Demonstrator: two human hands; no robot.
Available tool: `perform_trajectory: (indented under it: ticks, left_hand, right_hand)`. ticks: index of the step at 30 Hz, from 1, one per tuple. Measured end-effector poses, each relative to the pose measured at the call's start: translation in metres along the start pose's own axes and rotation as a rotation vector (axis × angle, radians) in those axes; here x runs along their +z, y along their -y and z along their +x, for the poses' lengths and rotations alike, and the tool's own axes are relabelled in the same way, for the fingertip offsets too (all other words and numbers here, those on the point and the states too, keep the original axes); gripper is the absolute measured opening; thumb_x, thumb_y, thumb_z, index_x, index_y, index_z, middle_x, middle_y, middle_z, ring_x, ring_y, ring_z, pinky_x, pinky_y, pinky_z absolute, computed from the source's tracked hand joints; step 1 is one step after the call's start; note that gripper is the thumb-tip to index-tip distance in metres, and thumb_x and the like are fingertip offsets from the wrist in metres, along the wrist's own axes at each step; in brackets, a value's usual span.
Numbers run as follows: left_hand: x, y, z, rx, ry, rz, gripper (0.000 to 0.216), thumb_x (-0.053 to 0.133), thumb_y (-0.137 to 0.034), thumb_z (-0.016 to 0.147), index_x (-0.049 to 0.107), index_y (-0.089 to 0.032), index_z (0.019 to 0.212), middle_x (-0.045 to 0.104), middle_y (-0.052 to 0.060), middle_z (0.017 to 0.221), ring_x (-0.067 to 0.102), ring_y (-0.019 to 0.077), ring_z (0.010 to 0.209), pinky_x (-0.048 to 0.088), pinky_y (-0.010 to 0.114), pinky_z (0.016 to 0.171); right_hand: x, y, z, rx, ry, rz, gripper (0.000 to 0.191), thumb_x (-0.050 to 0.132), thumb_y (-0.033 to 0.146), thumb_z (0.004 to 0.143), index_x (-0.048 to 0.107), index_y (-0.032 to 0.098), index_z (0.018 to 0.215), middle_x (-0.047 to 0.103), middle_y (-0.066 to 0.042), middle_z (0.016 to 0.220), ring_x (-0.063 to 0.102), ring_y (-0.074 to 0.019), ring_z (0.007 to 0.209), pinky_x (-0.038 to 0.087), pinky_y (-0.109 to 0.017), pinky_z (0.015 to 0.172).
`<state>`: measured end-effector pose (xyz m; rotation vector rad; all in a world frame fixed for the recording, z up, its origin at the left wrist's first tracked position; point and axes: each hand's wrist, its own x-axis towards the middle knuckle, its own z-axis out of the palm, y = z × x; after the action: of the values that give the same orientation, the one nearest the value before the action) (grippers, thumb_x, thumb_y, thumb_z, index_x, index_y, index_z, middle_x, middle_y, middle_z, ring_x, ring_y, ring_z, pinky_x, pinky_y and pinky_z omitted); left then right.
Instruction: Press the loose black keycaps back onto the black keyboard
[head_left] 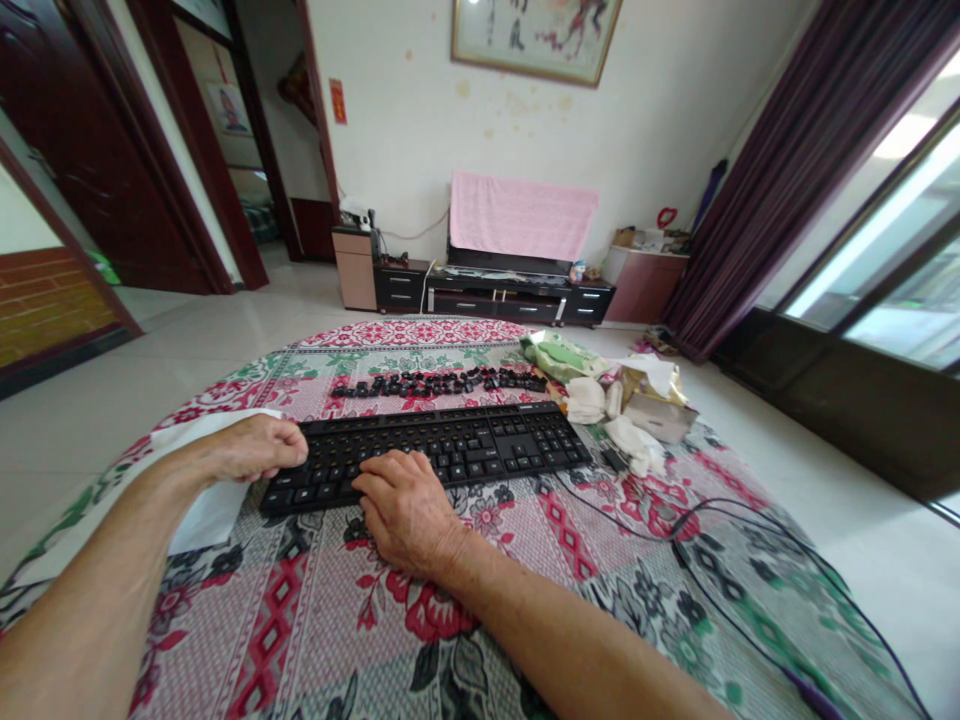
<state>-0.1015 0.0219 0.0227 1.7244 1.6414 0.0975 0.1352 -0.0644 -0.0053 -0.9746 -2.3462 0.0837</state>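
A black computer keyboard lies on the table, slightly turned. Keycaps cover its front rows and right part, while bare sockets show across many upper rows. My left hand is closed in a pinch at the keyboard's left end. What its fingertips hold, if anything, is hidden. Over the front edge, left of the keyboard's middle, my right hand rests with bent fingers on the keys and its thumb near the edge, gripping the keyboard. Behind the keyboard, loose black keycaps lie in a long, scattered band.
White paper lies under my left forearm. Crumpled tissues, a green wrapper and an opened packet sit right of the keycaps. A black cable loops across the flowered tablecloth. A low TV cabinet stands beyond.
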Motion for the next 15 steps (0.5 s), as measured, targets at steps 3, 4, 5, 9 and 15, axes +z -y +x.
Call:
perform_trajectory:
  ticks: [3, 4, 5, 9, 15]
  left_hand:
    - [-0.0001, 0.0012, 0.0008, -0.002, 0.006, -0.004, 0.029, 0.050, -0.041, 0.060, 0.049, -0.015, 0.074, 0.041, -0.006, 0.043, 0.035, 0.0072, 0.035, 0.023, 0.019, 0.036]
    - [-0.0001, 0.0016, 0.0009, -0.004, 0.008, -0.004, 0.029, 0.050, -0.041, 0.060, 0.049, -0.015, 0.074, 0.041, -0.006, 0.042, 0.034, 0.0071, 0.035, 0.023, 0.019, 0.036]
    - [0.0000, 0.0019, 0.0010, -0.003, 0.010, -0.003, 0.030, 0.050, -0.041, 0.060, 0.049, -0.015, 0.074, 0.041, -0.006, 0.042, 0.034, 0.0070, 0.035, 0.022, 0.019, 0.036]
    - [0.0000, 0.0023, 0.0007, 0.012, 0.024, 0.008, 0.030, 0.049, -0.042, 0.062, 0.048, -0.015, 0.074, 0.040, -0.006, 0.043, 0.033, 0.0066, 0.035, 0.022, 0.019, 0.035]
    - [-0.0007, 0.0021, 0.0011, 0.013, 0.029, 0.027, 0.031, 0.048, -0.043, 0.064, 0.049, -0.014, 0.075, 0.042, -0.005, 0.045, 0.035, 0.0067, 0.036, 0.023, 0.018, 0.036]
  right_hand:
    - [-0.0014, 0.0003, 0.0001, 0.001, 0.003, -0.003, 0.024, 0.039, 0.024, 0.084, 0.053, 0.018, 0.102, 0.053, -0.005, 0.109, 0.040, -0.0184, 0.100, 0.027, -0.036, 0.086]
    - [-0.0017, 0.0004, 0.0001, 0.001, 0.003, -0.003, 0.024, 0.039, 0.024, 0.084, 0.053, 0.018, 0.102, 0.053, -0.005, 0.110, 0.040, -0.0184, 0.100, 0.027, -0.036, 0.086]
    - [-0.0017, 0.0004, 0.0001, 0.002, 0.004, -0.004, 0.024, 0.039, 0.024, 0.084, 0.053, 0.018, 0.103, 0.052, -0.005, 0.110, 0.040, -0.0184, 0.100, 0.027, -0.036, 0.086]
    - [-0.0003, 0.0003, 0.0000, 0.005, 0.006, -0.008, 0.024, 0.040, 0.024, 0.083, 0.052, 0.018, 0.103, 0.052, -0.004, 0.111, 0.040, -0.0183, 0.100, 0.027, -0.036, 0.086]
    - [0.0005, -0.0002, 0.0003, 0.002, 0.003, -0.006, 0.023, 0.040, 0.024, 0.083, 0.053, 0.018, 0.102, 0.052, -0.004, 0.110, 0.040, -0.0189, 0.099, 0.027, -0.037, 0.086]
